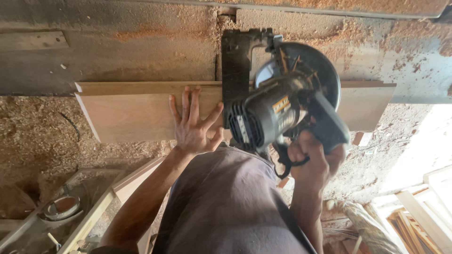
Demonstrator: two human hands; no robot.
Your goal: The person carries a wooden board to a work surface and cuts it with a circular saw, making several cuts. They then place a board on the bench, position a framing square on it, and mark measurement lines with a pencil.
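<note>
A long brown wooden board [127,115] lies across a dusty workbench [117,51]. My left hand [194,124] presses flat on the board with fingers spread, just left of a black circular saw [278,101]. The saw sits on the board with its base plate reaching toward the bench. My right hand [313,160] grips the saw's rear handle, fingers wrapped around it. The blade is hidden under its round guard.
Sawdust covers the bench and the floor [37,136]. A wooden frame holding a roll of tape [61,207] lies at lower left. Pale wooden slats [419,211] are stacked at lower right. A black cable [70,124] runs across the sawdust on the left.
</note>
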